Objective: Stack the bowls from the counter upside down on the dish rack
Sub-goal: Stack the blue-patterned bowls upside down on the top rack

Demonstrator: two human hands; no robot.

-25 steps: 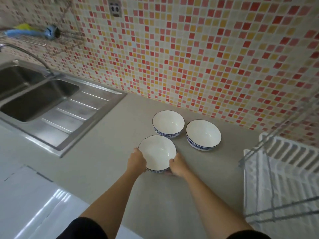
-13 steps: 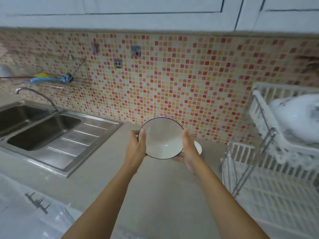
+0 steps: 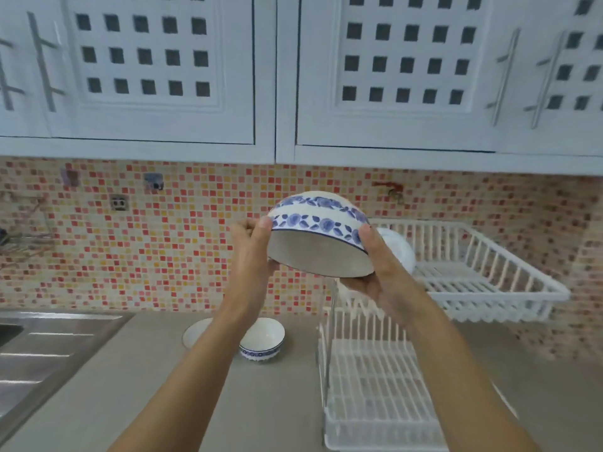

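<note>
Because this bowl (image 3: 318, 238) looks like glazed ceramic, I judge it stiff, smooth enough to slide on my skin, fairly weighty and sure to chip or break if dropped, so the rim at two opposite sides seems the safest place to grip. I hold it raised in the air, well above the counter (image 3: 287, 402) and just in front of the left end of the dish rack's upper basket (image 3: 483, 272), tipped nearly upside down with its foot up and its opening facing down towards me. My left hand (image 3: 253, 247) clamps the left side, thumb on the blue band and the other fingers curled behind. My right hand (image 3: 380, 269) cups the right side from below, thumb pressed on the outside and palm under the rim. Both forearms reach up and forward, wrists bent inward. Two more bowls (image 3: 264, 339) wait near the counter's back edge.
</note>
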